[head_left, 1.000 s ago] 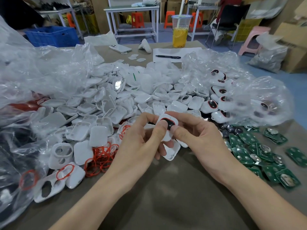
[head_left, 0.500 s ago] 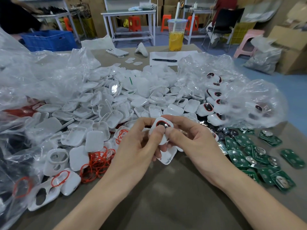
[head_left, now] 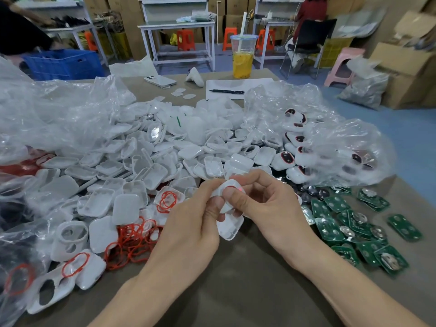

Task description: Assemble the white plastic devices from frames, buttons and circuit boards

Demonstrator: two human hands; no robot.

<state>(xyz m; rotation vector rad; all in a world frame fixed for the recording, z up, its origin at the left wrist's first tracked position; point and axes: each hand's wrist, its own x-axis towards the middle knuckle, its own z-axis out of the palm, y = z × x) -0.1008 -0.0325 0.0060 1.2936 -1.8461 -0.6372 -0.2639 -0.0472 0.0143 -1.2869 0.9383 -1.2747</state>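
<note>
My left hand (head_left: 188,230) and my right hand (head_left: 271,208) both grip one white plastic device (head_left: 225,188) above the table's middle; a red ring shows on its face, and my right thumb presses on that face. A white cover (head_left: 230,226) lies just below my fingers. A large heap of white covers (head_left: 146,161) spreads behind. Loose red rings (head_left: 134,239) lie to the left, with white frames (head_left: 68,239) beside them. Green circuit boards (head_left: 349,230) are scattered to the right.
A clear bag (head_left: 330,149) at the right holds finished devices with dark buttons. More crumpled plastic (head_left: 47,119) lies at the left. A phone (head_left: 160,81), pen on paper (head_left: 226,91) and a cup of yellow drink (head_left: 243,57) stand at the table's far edge.
My right thumb has slid over the device's face, covering the dark button that showed before. Both hands keep hold of the device at about the same spot.
</note>
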